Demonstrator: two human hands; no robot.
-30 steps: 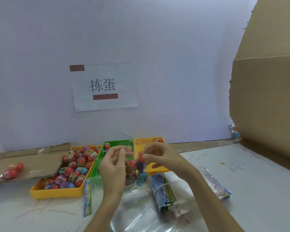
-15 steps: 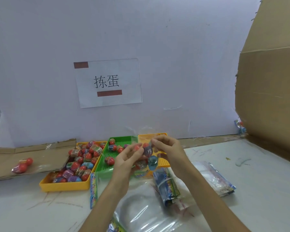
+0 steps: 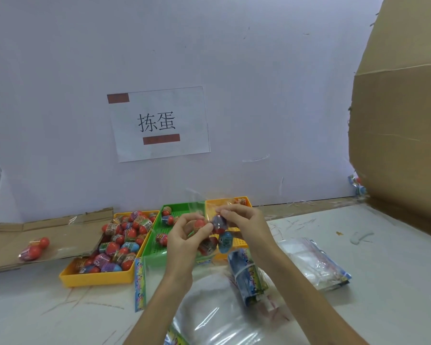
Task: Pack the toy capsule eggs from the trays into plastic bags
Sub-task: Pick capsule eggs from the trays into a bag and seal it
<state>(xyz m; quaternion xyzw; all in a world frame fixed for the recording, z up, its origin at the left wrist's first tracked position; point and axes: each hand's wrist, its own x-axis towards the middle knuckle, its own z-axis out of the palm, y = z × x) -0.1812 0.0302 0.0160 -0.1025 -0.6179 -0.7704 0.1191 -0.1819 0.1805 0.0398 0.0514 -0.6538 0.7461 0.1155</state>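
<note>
Both left grip [image 3: 184, 241] and right grip [image 3: 245, 221] pinch the egg bag [image 3: 224, 241] over a scuffed table [image 3: 383, 310] by a white wall [image 3: 271, 70].

Your white, scratched table [image 3: 383, 295] carries three trays in a row near the wall: a yellow tray [image 3: 97, 280] on the left, a green tray [image 3: 159, 250] touching it, and an orange tray [image 3: 241, 243] just beside that. Left of them lies a flattened cardboard sheet [image 3: 8, 235]. Nearer you lie a clear plastic bag [image 3: 214, 317], a banded bundle of printed bags [image 3: 249, 277] and, to its right, a stack of clear bags [image 3: 316, 262], while a big cardboard box [image 3: 403, 145] stands at your right.
</note>
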